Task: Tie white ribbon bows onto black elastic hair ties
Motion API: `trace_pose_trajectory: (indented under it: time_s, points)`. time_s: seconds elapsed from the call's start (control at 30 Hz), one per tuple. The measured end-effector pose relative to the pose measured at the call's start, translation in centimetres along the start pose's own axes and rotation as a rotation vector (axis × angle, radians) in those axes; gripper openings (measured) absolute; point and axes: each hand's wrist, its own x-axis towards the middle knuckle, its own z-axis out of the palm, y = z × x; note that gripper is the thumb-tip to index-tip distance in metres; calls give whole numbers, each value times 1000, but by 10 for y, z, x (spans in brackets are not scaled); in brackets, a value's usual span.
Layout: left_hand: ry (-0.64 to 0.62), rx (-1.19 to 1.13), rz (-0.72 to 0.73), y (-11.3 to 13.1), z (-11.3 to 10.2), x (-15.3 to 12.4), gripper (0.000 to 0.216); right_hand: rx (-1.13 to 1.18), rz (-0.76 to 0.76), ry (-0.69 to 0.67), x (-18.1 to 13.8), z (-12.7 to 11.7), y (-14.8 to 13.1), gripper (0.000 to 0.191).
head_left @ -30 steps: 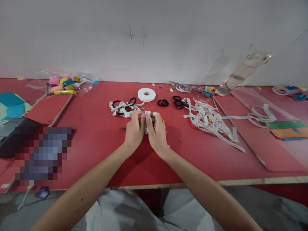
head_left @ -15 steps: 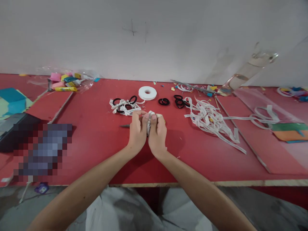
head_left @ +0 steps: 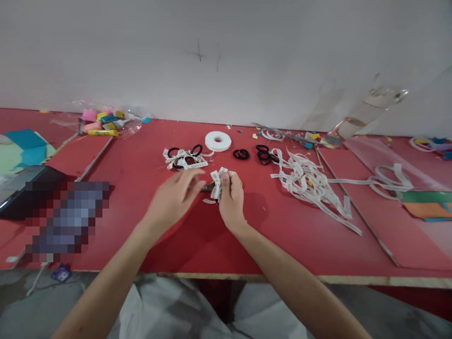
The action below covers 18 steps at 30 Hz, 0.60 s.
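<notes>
My right hand [head_left: 231,200] pinches a white printed ribbon [head_left: 216,186] between thumb and fingers. A bit of black, apparently a hair tie [head_left: 217,201], shows below the ribbon. To the left, my left hand [head_left: 173,193] is apart from the ribbon, slightly blurred, its thumb and fingers spread with nothing in them. Behind the hands lies a dark blade [head_left: 205,188], partly hidden. Beyond my left hand is a small heap of black hair ties with printed ribbon [head_left: 189,158]. Loose black hair ties [head_left: 241,154] lie farther back, near a white ribbon roll [head_left: 218,141].
A tangled pile of printed ribbon [head_left: 303,179] spreads to the right. Behind it stand a tilted clear bottle [head_left: 367,110] and a pair of long scissors [head_left: 286,134]. At left are a blurred-out dark device [head_left: 70,219], a black case [head_left: 31,190] and a bag of coloured clay [head_left: 106,120].
My left hand has let go of the ribbon and moved left, its fingers opening. My right hand keeps hold of the ribbon, whose printed ends now show. The view has tilted slightly.
</notes>
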Motion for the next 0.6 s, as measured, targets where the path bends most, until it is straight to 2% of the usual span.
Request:
trace_pose_trajectory:
  time_s: [0.07,0.13,0.23,0.3,0.4,0.5,0.6]
  points:
    - [136,322,-43,-25,-27,-26,34,22,6,-37,-1,1,0,32]
    - [289,516,-167,-49,-49,-56,42,56,9,-88,-3,3,0,31]
    - [387,600,-316,-70,-67,-92,52,107,40,-155,-3,4,1,31]
    - [350,568,-387,-73,-72,-104,48,105,51,-162,-3,4,1,32]
    - [397,529,-323,-70,-70,-101,44,67,23,-127,-1,2,0,33]
    - [413,479,-188,-60,-57,-82,41,33,-13,-98,0,1,-1,32]
    - [225,194,-148,-34,-34,-56,37,4,-29,-76,1,1,0,32]
